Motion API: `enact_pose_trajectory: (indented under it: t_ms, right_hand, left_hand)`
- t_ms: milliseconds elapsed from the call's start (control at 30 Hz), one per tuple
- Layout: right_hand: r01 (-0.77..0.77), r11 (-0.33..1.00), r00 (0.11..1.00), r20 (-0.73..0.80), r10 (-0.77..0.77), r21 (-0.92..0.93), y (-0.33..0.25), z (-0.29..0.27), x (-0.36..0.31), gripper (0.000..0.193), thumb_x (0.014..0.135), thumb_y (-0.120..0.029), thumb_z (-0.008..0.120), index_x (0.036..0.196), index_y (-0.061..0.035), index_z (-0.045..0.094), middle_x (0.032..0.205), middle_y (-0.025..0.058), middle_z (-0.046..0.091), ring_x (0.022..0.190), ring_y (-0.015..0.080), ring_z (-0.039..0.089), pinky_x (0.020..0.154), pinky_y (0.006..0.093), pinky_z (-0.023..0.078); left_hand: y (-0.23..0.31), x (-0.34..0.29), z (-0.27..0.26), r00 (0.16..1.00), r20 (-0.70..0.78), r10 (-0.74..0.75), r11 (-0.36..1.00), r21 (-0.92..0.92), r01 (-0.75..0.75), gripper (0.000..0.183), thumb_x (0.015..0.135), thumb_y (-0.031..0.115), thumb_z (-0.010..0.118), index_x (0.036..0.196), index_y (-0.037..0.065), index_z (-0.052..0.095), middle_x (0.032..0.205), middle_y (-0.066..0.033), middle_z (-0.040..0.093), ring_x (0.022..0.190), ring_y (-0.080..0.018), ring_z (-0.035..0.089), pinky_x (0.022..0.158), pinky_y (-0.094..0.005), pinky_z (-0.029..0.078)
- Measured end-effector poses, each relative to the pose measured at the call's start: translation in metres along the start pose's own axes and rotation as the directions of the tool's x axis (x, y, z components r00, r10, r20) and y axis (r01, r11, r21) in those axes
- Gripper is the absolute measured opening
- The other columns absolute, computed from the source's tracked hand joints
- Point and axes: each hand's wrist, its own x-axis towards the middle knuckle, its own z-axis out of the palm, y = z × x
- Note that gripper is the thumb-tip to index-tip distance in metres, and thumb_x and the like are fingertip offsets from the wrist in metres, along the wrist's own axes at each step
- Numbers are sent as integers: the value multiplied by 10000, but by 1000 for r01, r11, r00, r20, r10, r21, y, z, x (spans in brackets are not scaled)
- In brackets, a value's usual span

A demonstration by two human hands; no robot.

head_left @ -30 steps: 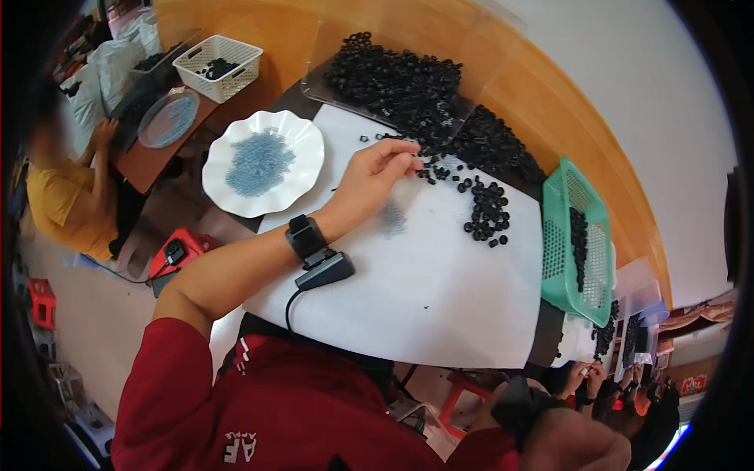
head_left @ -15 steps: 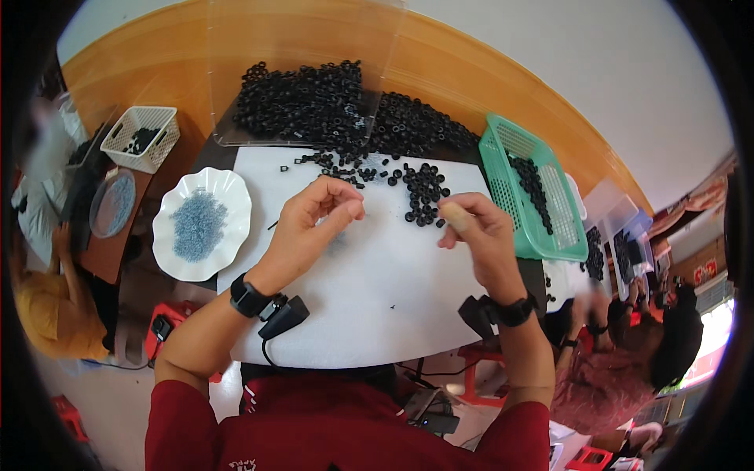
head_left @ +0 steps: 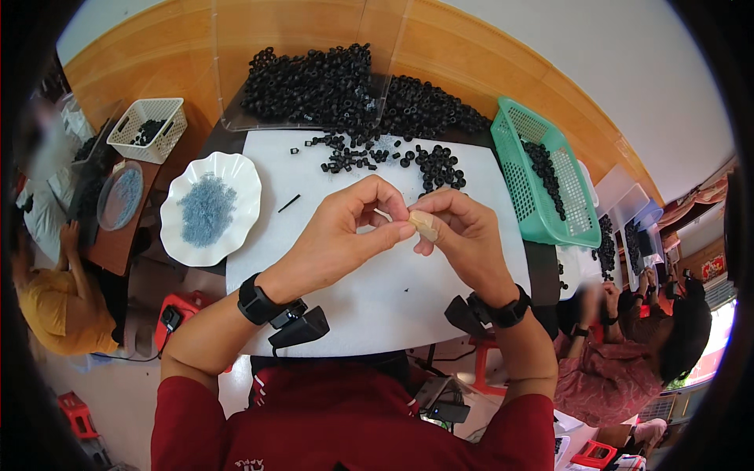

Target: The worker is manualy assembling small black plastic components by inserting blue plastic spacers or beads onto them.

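Observation:
Over the middle of the white work sheet (head_left: 377, 314), my left hand (head_left: 345, 228) and my right hand (head_left: 467, 239) meet fingertip to fingertip. Both are closed in a pinch. Whatever lies between the fingers is too small or too hidden to name. A beige wrap (head_left: 425, 225) covers the tip of my right thumb. Just beyond the hands are loose black rings (head_left: 441, 166) and smaller black pieces (head_left: 345, 159). A thin black stick (head_left: 289, 203) lies left of my left hand. Farther left, a scalloped white plate (head_left: 250, 188) holds a pile of small bluish clear pieces (head_left: 206, 210).
A clear plastic bin with a big heap of black parts (head_left: 306, 90) stands at the back. At the right is a green basket (head_left: 514, 184), at the far left a white basket (head_left: 174, 132). Other people sit nearby: a yellow shirt (head_left: 67, 310) left, a reddish patterned top (head_left: 613, 385) right.
My hands, apart over the sheet before, have come together until their fingertips touch. The left moved right, and the black stick now shows fully. The whole view has shifted slightly.

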Motion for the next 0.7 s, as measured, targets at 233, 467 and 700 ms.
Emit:
enact_pose_trajectory:
  t_ms: [233,467,700]
  right_hand:
    - [173,931,980,-38,-195,-320,-5,6,-4,50,870,-4,655,917,6,645,851,46,613,659,82,595,570,203,486]
    - [332,743,925,48,-376,-581,-2,1,2,133,788,56,664,904,-8,647,821,90,607,616,168,604,559,252,483]
    - [443,424,849,218,-481,-790,-55,-22,57,131,799,-17,600,916,-33,654,850,129,635,692,290,609,617,346,484]
  left_hand:
    - [-5,-3,0,998,-26,62,994,90,-60,145,866,92,682,947,33,577,931,-15,599,819,-94,572,765,-244,484]
    - [0,-4,2,992,-32,121,951,289,-106,106,883,61,665,963,21,609,928,3,602,865,-70,571,812,-233,473]
    - [-8,25,-26,954,-282,97,995,2,-100,191,945,145,594,1091,27,629,1004,-44,654,919,-116,616,818,-268,487]
